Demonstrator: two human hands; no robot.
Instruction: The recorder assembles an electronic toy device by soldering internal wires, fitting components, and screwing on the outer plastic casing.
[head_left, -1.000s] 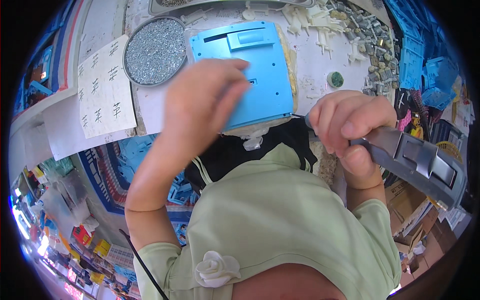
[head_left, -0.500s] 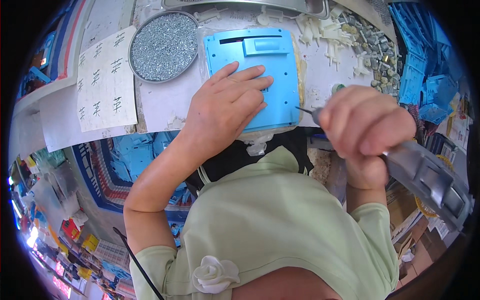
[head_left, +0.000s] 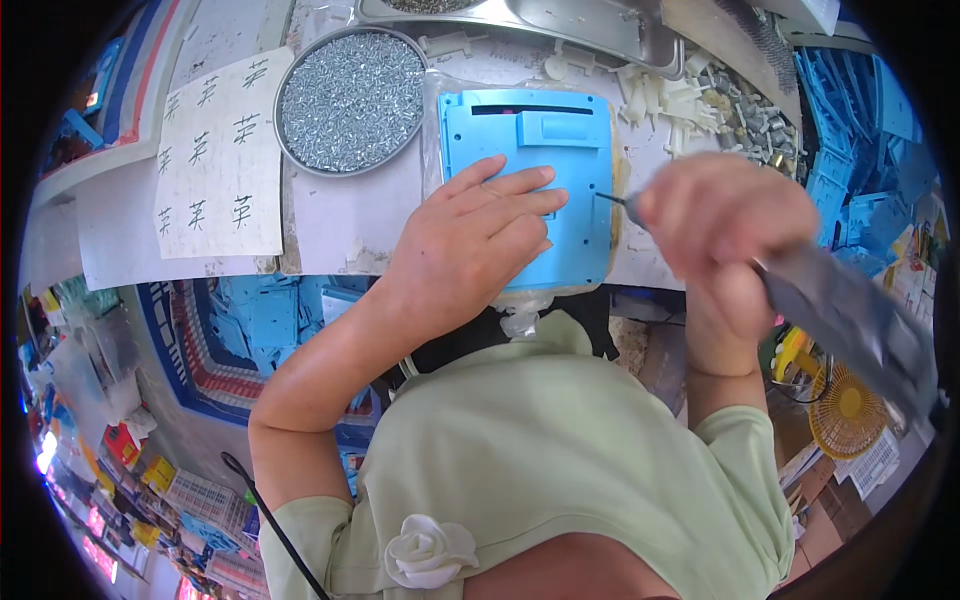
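Note:
A light-blue plastic housing point(head_left: 562, 225) with small dark screw holes and a long slot near its far edge lies on the table, over clear plastic wrap. My left hand point(head_left: 470, 240) rests on its left and middle part, fingers stretched out and a little apart. My right hand point(head_left: 730, 215) is closed around a grey power screwdriver point(head_left: 850, 325), whose body runs off to the lower right and is blurred. Its thin dark bit point(head_left: 612, 198) points left at the housing's right side, by a small hole. Whether the tip touches cannot be told.
A round metal dish of small silver screws point(head_left: 352, 102) stands at the far left, beside a paper sheet point(head_left: 215, 165). Metal trays point(head_left: 570, 25) line the back. White plastic parts point(head_left: 665, 100) lie far right; blue parts fill a bin point(head_left: 255, 320) below the table. A yellow fan point(head_left: 848, 410) stands lower right.
The bit has shifted from near the lower right hole to the hole farther up the housing's right side. The whole view has shifted slightly. My left hand stays on the housing.

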